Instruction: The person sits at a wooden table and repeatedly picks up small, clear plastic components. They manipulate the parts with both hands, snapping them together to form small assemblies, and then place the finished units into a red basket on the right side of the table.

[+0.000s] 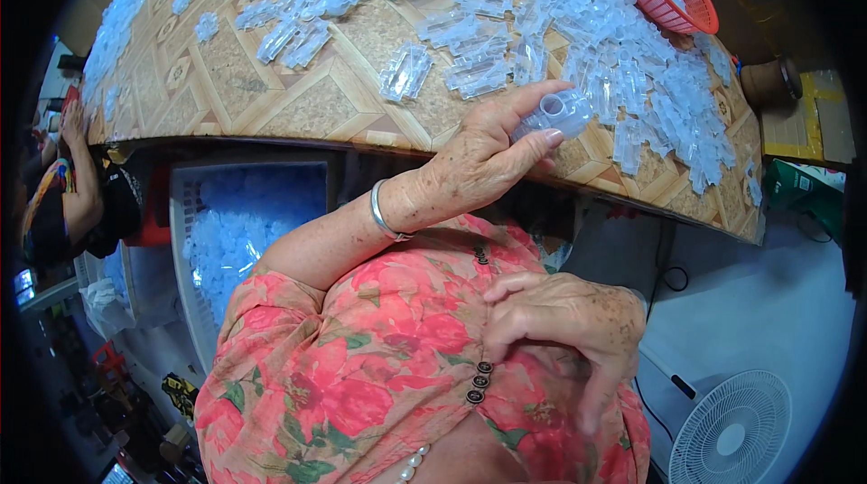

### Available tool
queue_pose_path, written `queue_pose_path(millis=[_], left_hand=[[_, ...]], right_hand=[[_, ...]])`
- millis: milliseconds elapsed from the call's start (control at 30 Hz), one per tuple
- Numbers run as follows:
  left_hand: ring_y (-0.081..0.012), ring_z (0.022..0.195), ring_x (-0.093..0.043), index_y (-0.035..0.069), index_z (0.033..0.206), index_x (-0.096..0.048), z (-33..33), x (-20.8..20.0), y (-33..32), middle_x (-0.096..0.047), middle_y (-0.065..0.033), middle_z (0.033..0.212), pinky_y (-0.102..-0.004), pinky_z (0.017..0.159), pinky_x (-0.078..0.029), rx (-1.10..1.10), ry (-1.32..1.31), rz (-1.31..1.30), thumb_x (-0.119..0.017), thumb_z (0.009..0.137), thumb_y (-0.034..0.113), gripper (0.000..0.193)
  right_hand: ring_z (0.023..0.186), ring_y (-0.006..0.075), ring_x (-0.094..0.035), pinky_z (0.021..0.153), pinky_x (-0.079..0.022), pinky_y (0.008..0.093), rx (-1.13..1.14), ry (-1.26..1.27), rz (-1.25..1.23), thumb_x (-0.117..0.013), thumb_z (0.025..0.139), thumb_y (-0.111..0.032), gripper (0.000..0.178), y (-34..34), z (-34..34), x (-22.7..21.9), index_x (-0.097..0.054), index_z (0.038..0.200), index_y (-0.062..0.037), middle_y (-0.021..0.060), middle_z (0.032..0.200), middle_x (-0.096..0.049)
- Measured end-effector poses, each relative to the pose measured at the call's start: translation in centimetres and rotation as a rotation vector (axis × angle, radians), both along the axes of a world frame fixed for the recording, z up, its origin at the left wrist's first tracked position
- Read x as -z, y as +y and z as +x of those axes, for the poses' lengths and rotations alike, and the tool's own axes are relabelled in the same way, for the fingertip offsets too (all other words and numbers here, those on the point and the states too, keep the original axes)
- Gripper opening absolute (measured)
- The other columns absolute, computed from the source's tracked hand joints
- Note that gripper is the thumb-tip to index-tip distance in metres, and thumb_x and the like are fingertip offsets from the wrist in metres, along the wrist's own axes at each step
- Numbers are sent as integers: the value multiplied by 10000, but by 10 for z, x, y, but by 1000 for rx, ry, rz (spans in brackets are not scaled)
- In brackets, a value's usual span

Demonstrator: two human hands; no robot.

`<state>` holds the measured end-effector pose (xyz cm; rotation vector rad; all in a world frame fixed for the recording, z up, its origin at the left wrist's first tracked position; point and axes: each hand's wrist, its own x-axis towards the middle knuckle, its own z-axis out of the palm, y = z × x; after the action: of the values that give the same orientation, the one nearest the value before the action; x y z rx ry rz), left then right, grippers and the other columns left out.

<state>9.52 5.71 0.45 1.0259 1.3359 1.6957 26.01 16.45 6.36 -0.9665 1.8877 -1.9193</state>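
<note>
My left hand (506,136), with a silver bangle at its wrist, is raised over the table's near edge. Its thumb and fingers close around a clear plastic piece with a round, ring-like opening (552,106). My right hand (569,321) is lower, against the front of my floral blouse (361,349). Its bent fingers grip the cloth beside the dark buttons; the fingertips are partly hidden. Beyond my left hand, many clear plastic pieces (623,78) lie heaped and scattered on the wood-patterned table (379,123).
A red plastic basket (646,1) with clear pieces stands at the far right. Below the table's left side is a pale crate (185,254) filled with translucent pieces. A white fan (731,434) stands at lower right. Another person's arm (83,177) reaches the table at far left.
</note>
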Motion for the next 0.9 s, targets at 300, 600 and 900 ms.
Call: queue_pose_path(millis=[300, 600, 900], left_hand=[[-92, 913, -634, 79, 1506, -449, -2, 0, 1, -591, -69, 1201, -262, 819, -575, -6, 141, -5, -593, 1030, 140, 501], [-90, 971, -620, 64, 1499, -457, -2, -2, -2, -634, -42, 1200, -268, 868, -576, 53, -21, -10, -598, 1032, 146, 495], [-79, 968, -631, 67, 1519, -448, 4, -9, 6, -655, -34, 1206, -263, 878, -567, 86, -186, 16, -609, 1027, 133, 522]], right_hand=[[1004, 320, -640, 941, -463, 458, 28, -40, -32, -790, 640, -782, 1009, 1, 5, 3, -548, 1236, -4, 127, 1136, -634], [792, 284, -643, 694, -520, 379, -99, -202, -8, -851, 618, -713, 935, 22, 23, -10, -586, 1138, 17, 99, 929, -642], [1155, 352, -604, 1004, -486, 458, 1533, 424, 833, -931, 639, -232, 882, 3, -24, 24, -516, 1388, -19, 188, 1315, -581]])
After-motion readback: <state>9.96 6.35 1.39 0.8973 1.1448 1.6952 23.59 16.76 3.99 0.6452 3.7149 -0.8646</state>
